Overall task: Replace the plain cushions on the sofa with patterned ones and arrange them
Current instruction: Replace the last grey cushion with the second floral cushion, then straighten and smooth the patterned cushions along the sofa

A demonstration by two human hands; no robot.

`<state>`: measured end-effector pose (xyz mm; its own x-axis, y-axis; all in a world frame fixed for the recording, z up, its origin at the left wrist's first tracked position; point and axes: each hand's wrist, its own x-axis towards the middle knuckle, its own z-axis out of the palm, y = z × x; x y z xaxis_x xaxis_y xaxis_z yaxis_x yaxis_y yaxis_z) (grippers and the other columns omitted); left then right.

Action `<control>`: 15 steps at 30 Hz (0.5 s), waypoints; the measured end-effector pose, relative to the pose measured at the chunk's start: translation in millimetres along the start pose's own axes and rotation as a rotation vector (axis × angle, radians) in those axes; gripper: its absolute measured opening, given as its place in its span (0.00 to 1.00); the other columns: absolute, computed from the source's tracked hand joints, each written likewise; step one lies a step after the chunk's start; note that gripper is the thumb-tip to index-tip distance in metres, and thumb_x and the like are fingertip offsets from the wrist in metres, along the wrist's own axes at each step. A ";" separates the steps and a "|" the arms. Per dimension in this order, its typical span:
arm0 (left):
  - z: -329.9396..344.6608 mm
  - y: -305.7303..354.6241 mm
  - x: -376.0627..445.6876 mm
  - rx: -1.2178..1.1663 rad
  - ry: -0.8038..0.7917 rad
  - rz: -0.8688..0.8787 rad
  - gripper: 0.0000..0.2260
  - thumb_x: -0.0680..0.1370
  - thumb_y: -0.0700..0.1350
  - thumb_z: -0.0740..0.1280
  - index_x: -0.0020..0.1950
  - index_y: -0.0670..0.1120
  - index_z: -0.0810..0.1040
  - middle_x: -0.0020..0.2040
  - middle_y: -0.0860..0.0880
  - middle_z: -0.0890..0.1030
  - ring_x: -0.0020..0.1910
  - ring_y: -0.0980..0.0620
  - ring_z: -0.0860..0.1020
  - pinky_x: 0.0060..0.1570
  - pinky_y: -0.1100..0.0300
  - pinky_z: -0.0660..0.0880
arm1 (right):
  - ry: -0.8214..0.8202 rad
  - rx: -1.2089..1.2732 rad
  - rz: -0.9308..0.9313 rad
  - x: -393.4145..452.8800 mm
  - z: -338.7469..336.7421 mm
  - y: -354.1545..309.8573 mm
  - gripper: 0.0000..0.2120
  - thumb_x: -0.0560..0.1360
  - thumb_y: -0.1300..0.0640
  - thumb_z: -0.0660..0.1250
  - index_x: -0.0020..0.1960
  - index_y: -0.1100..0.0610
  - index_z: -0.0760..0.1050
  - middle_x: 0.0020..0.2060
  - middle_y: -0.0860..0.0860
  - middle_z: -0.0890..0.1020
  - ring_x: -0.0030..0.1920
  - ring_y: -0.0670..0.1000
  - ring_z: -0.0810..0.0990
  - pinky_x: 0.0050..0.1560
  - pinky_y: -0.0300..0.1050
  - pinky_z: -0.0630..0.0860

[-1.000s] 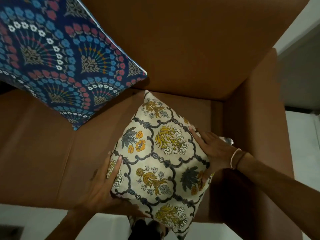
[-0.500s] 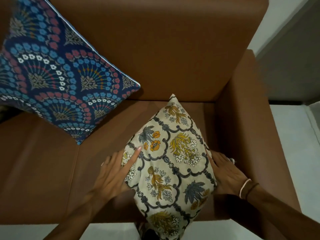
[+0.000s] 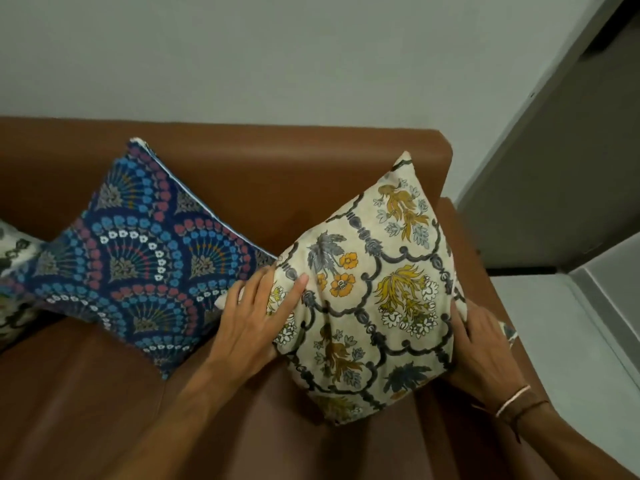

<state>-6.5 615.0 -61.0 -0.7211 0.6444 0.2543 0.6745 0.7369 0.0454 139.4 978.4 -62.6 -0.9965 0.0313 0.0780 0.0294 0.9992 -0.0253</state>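
Observation:
A cream cushion (image 3: 374, 292) with yellow and grey flowers stands on one corner on the brown sofa (image 3: 277, 168), near its right armrest and leaning towards the backrest. My left hand (image 3: 256, 317) lies flat on the cushion's left edge, and my right hand (image 3: 485, 337) presses its right edge, so the cushion is held between both palms. A dark blue cushion (image 3: 145, 258) with fan patterns leans on the backrest just to the left, touching the cream one's left corner.
Another cream patterned cushion (image 3: 14, 271) shows at the far left edge, partly behind the blue one. A pale wall rises behind the sofa. Right of the armrest (image 3: 464, 237) are a grey door frame and a light floor.
The cream cushion has gone from the seat's front back and up towards the backrest, standing more upright. Both hands moved with it. My view lifted, so the wall now shows.

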 end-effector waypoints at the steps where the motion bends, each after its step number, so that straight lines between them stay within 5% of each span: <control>1: -0.6 -3.1 9.9 0.024 0.009 0.002 0.60 0.63 0.48 0.82 0.84 0.49 0.45 0.75 0.31 0.64 0.74 0.34 0.65 0.67 0.37 0.66 | 0.010 -0.020 0.002 9.5 -3.3 2.8 0.54 0.62 0.37 0.80 0.75 0.70 0.66 0.61 0.69 0.78 0.59 0.71 0.78 0.58 0.69 0.77; 6: 17.0 -20.6 58.2 0.114 0.202 0.065 0.48 0.68 0.30 0.68 0.83 0.42 0.48 0.82 0.32 0.48 0.82 0.36 0.50 0.79 0.38 0.56 | 0.105 -0.077 0.016 63.6 0.9 13.8 0.56 0.63 0.36 0.79 0.76 0.69 0.62 0.62 0.71 0.78 0.60 0.71 0.77 0.60 0.70 0.77; 10: 40.8 -30.8 86.0 0.196 0.171 0.083 0.45 0.68 0.27 0.58 0.83 0.41 0.46 0.83 0.34 0.46 0.83 0.37 0.47 0.80 0.41 0.51 | 0.142 -0.157 -0.006 97.0 9.5 17.2 0.49 0.68 0.33 0.67 0.75 0.68 0.62 0.62 0.70 0.78 0.61 0.68 0.76 0.60 0.69 0.76; 15: 67.4 -39.0 99.5 0.210 0.054 0.029 0.54 0.65 0.26 0.71 0.84 0.44 0.44 0.83 0.34 0.45 0.83 0.37 0.46 0.79 0.42 0.53 | 0.075 -0.132 0.025 127.3 18.1 3.9 0.59 0.59 0.50 0.85 0.80 0.60 0.56 0.71 0.71 0.74 0.64 0.69 0.80 0.62 0.71 0.77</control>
<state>-115.3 664.1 -102.7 -0.6883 0.6584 0.3044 0.6432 0.7480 -0.1636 11.2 985.9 -70.8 -0.9868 0.0526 0.1530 0.0688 0.9923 0.1025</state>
